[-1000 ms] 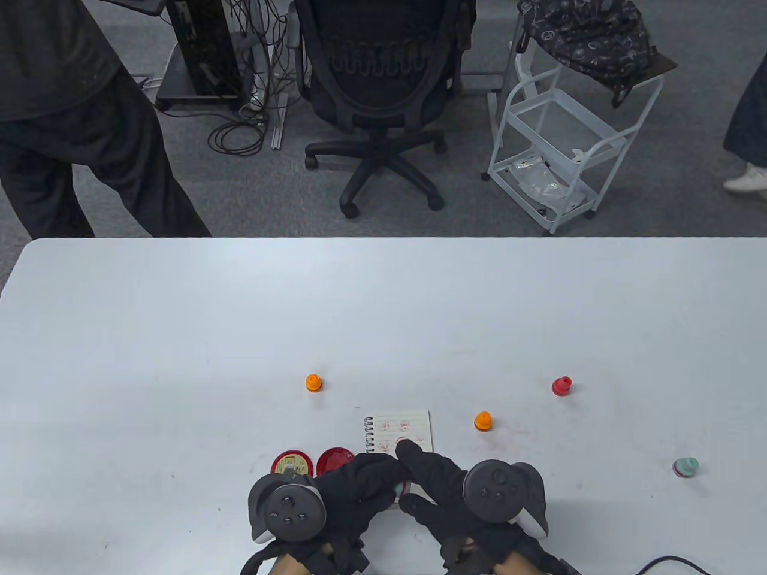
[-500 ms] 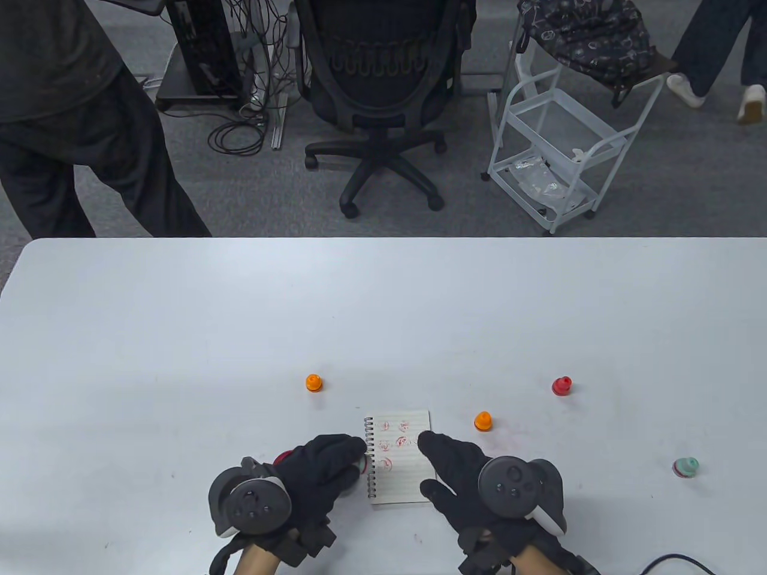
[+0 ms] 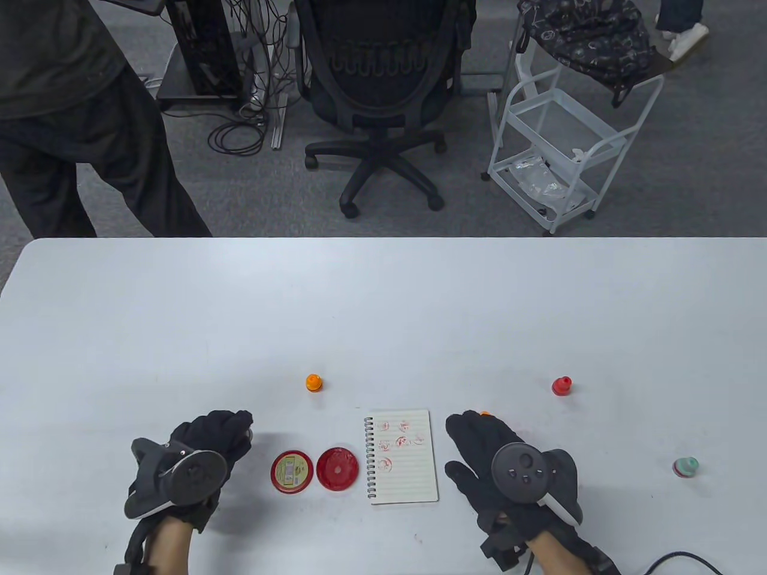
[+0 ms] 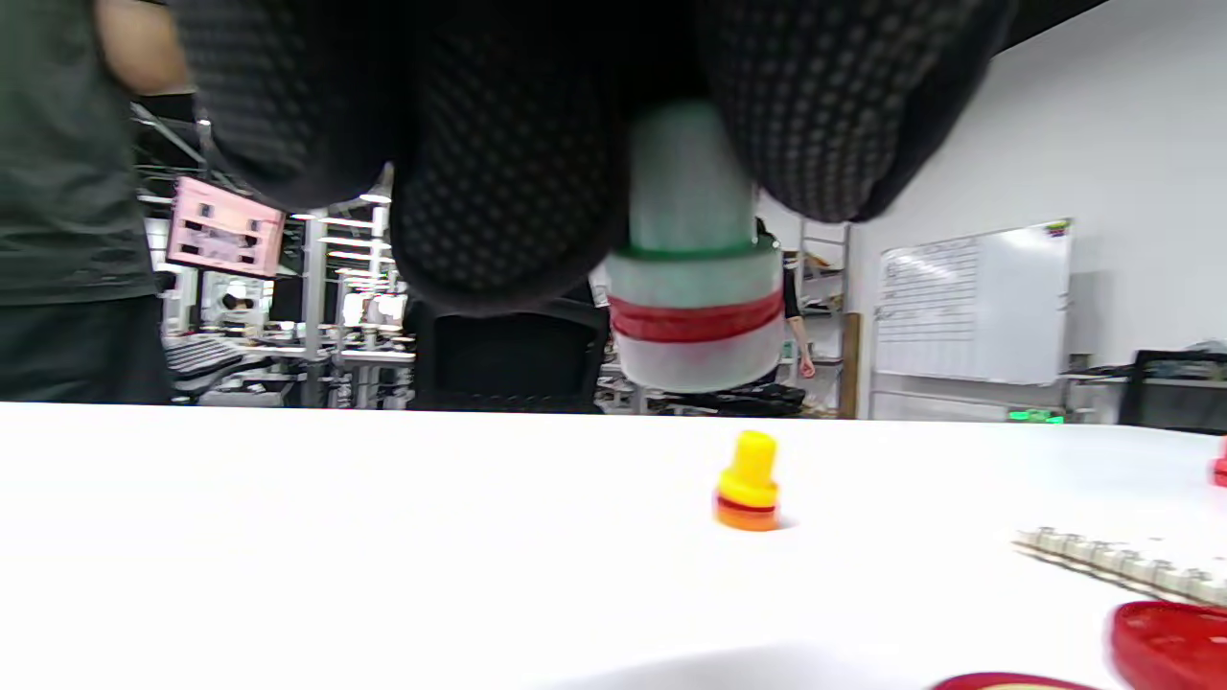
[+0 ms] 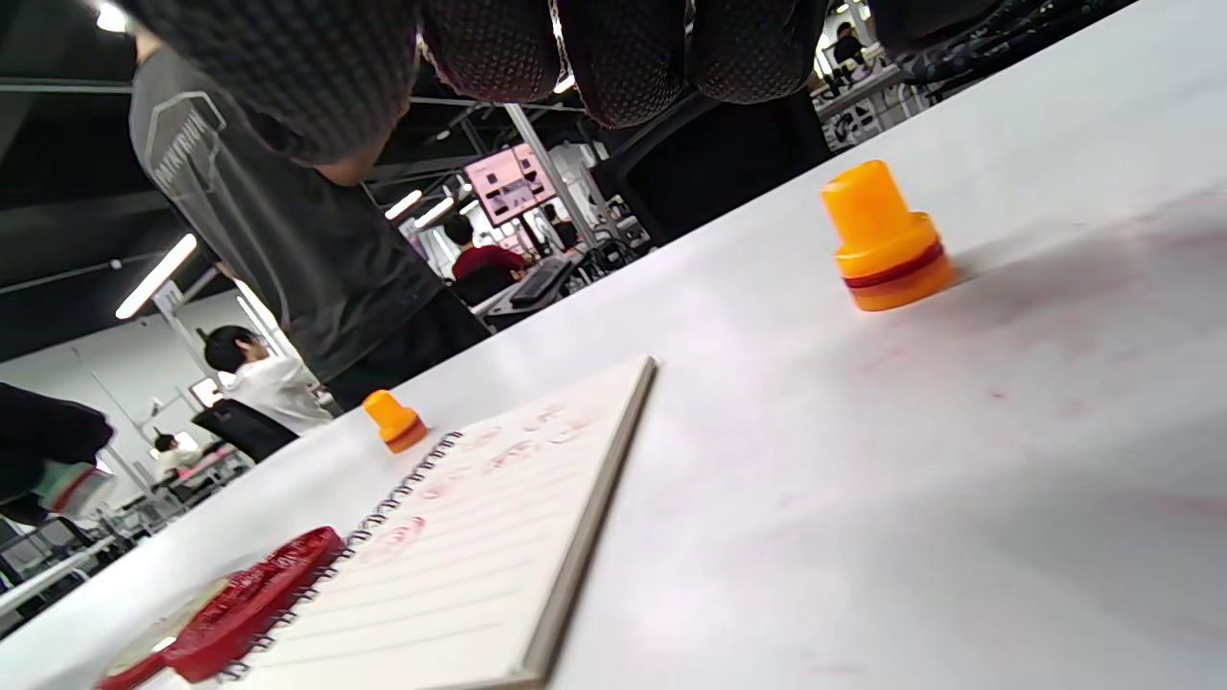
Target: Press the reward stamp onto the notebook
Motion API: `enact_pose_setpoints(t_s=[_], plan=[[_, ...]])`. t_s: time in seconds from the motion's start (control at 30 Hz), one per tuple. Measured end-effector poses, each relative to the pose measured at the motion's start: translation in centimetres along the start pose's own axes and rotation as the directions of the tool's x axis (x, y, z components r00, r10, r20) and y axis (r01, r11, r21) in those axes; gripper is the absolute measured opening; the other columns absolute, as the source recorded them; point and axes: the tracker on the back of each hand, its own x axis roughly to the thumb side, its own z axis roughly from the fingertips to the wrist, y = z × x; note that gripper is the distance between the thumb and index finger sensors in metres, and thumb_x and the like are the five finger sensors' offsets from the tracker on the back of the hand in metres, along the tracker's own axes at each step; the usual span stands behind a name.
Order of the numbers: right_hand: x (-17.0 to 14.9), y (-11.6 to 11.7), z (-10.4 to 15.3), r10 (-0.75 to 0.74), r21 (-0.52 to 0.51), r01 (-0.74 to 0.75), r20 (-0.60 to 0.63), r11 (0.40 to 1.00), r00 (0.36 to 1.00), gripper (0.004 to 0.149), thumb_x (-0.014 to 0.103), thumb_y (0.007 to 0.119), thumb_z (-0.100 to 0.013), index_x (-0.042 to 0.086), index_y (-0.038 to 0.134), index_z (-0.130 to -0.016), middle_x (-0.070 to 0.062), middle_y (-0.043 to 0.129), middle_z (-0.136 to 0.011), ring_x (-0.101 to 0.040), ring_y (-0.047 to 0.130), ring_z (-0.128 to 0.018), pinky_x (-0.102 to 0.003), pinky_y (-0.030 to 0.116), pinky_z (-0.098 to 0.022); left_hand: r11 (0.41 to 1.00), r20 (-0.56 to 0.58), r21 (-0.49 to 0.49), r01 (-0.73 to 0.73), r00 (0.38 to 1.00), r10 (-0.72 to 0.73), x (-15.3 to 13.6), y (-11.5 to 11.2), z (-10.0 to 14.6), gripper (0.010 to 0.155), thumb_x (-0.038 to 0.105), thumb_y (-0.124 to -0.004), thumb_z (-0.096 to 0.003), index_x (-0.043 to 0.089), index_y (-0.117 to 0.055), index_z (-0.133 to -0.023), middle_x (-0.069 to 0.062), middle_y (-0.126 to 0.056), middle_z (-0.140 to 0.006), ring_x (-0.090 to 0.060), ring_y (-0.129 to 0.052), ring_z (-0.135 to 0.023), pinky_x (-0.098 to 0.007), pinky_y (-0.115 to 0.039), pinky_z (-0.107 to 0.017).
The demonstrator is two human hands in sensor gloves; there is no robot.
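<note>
My left hand [image 3: 207, 443] pinches the pale green plastic stamp [image 4: 692, 278] at lower left, my right hand [image 3: 485, 455] is relaxed and empty beside the spiral-bound lined notebook [image 3: 402, 456], so next I probably ink it.

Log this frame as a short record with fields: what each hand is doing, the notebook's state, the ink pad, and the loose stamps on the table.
left hand: off to the left of the pad, fingers gripping a green-and-white stamp held above the table
right hand: open, palm down, right of the notebook, holding nothing
notebook: open, flat, several red prints on the upper part of the page
ink pad: open, its lid beside it on the left
loose stamps: orange stamp, second orange stamp by the right fingertips, red stamp, green stamp far right
</note>
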Motion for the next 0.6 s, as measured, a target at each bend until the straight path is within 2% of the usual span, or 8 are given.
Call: enact_pose_setpoints(t_s=[0.07,0.23,0.47,0.6], plan=[[-0.3,0.0,-0.1,0.031,0.011,-0.031,-0.005,0.999,1.000,0.070,0.046,0.075,-0.042,0.025,0.051,-0.104,-0.008,0.048,-0.112,-0.045,0.050,-0.104,-0.069,0.046,-0.073,1.000,-0.043,-0.001,0.027,0.999,-0.027,-1.0,0.3,0.5,0.045,0.030,-0.088,-0.0451,0.014,-0.090,-0.087,-0.012,-0.094,-0.083,-0.026,-0.101,-0.053,-0.047,-0.084,-0.048],[-0.5,-0.1,-0.2,0.090,0.010,-0.089,-0.026,0.996,0.996,0.070,0.046,0.075,-0.042,0.026,0.051,-0.104,-0.007,0.048,-0.112,-0.045,0.049,-0.105,-0.070,0.045,-0.073,0.998,-0.116,-0.052,-0.020,0.993,0.013,-2.6,-0.3,1.3,0.044,0.028,-0.088,-0.0450,0.015,-0.090,-0.087,-0.012,-0.093,-0.086,-0.028,-0.100,-0.056,-0.049,-0.083,-0.049],[-0.3,-0.3,0.0,0.144,-0.004,-0.144,-0.035,0.990,0.989,0.069,0.046,0.075,-0.042,0.027,0.051,-0.104,-0.006,0.049,-0.112,-0.044,0.048,-0.105,-0.069,0.045,-0.074,0.981,-0.081,-0.184,0.069,0.993,-0.085,-2.0,-2.5,0.7,0.045,0.022,-0.090,-0.0440,0.017,-0.089,-0.089,-0.010,-0.090,-0.092,-0.030,-0.099,-0.062,-0.050,-0.082,-0.052],[-0.3,-0.2,-0.1,0.154,0.004,-0.154,-0.041,0.988,0.987,0.069,0.046,0.075,-0.042,0.027,0.051,-0.104,-0.006,0.049,-0.112,-0.044,0.049,-0.105,-0.069,0.046,-0.074,0.967,-0.039,-0.225,0.121,0.990,-0.133,-1.4,-3.5,0.1,0.047,0.021,-0.090,-0.0437,0.018,-0.087,-0.090,-0.010,-0.088,-0.093,-0.030,-0.098,-0.063,-0.050,-0.081,-0.053]])
